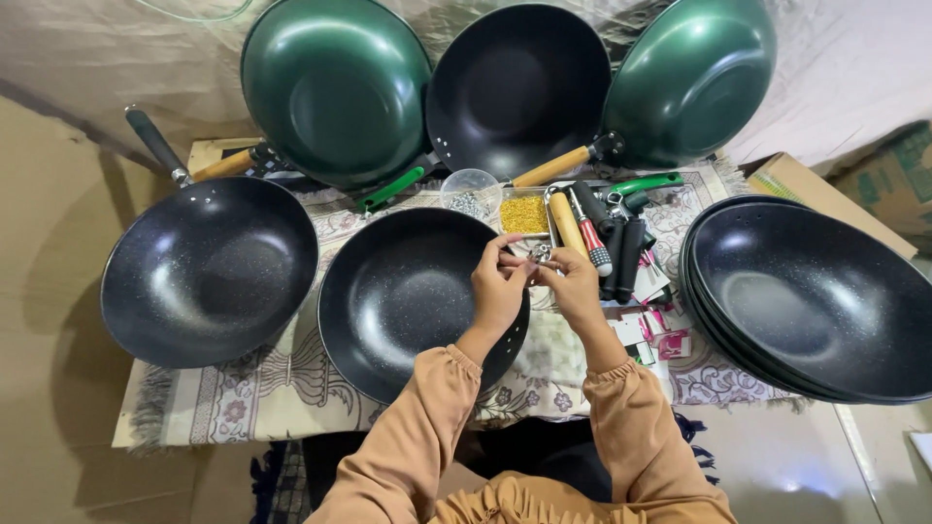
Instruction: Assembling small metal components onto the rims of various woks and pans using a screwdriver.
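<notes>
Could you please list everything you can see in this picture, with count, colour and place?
Speckled black woks without handles: two, black, front left and centre of the mat.
Stack of black woks: one stack, black, right.
Green woks propped upright: two, green, back left and back right.
Black wok propped upright: one, black, back centre.
Patterned mat: one, cream, under the woks.
Clear round cup of small metal parts: one, behind the centre wok.
Tray of yellow bits: one, beside the cup.
Loose handles: several, black, wooden and green, centre right.
Cardboard box: one, brown, right.
Left hand, right hand: together on a small metal part.
</notes>
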